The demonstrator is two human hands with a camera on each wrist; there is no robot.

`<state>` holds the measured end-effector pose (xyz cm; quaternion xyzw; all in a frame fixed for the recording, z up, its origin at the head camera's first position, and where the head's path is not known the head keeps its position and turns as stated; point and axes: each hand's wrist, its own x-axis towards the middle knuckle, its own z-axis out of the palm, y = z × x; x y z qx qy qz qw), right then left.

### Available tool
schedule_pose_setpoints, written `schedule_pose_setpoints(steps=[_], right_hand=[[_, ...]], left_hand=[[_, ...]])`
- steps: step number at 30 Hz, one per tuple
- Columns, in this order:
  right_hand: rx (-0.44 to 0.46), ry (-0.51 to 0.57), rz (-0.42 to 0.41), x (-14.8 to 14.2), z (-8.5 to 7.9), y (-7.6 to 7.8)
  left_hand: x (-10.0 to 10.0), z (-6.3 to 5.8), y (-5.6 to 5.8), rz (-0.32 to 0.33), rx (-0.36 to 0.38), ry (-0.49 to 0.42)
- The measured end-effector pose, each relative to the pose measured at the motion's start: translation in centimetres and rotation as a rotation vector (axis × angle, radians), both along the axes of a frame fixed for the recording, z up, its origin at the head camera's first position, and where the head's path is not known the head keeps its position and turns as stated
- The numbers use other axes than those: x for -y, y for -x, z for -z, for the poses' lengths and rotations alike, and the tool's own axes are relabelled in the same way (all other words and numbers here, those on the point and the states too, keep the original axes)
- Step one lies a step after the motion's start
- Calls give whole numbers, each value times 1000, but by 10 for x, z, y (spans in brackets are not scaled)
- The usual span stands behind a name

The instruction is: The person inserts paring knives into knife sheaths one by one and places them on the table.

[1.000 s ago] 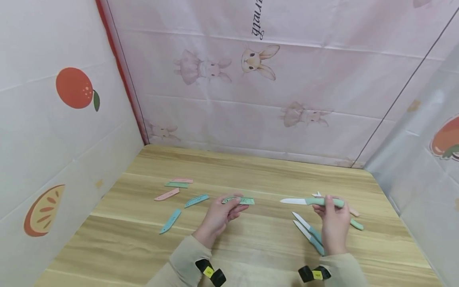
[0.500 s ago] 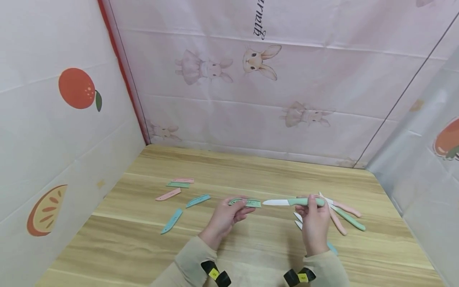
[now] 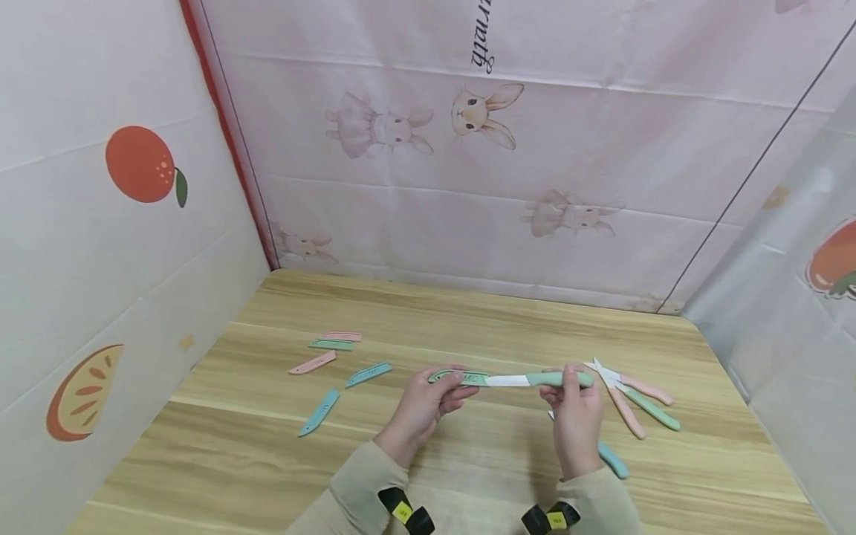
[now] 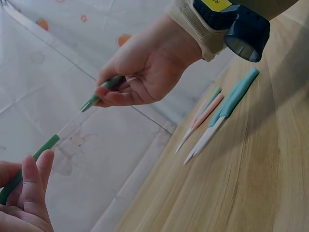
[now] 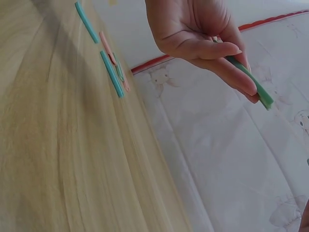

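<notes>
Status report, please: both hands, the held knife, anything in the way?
Left hand grips green sheath; right hand holds green-handled knife. Blade meets sheath, largely bare. No obstruction visible between them.

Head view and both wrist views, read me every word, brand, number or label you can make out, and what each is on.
"rmth": pink wall, running sideways, cut off at the head view's top.
Yellow wrist labels: too small or blurred to read.
Green sheath in the left hand: dark marks, too small to read.
Loose sheaths: marks unreadable.
</notes>
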<state>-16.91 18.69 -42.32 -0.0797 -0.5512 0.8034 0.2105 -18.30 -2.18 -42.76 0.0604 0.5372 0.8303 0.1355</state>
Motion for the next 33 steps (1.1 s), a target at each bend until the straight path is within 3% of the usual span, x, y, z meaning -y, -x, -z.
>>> schedule_pose_setpoints(steps=[33], right_hand=[[73,39,7,4,4,-2]], left_hand=[[-8,1,0,-59,4,12]])
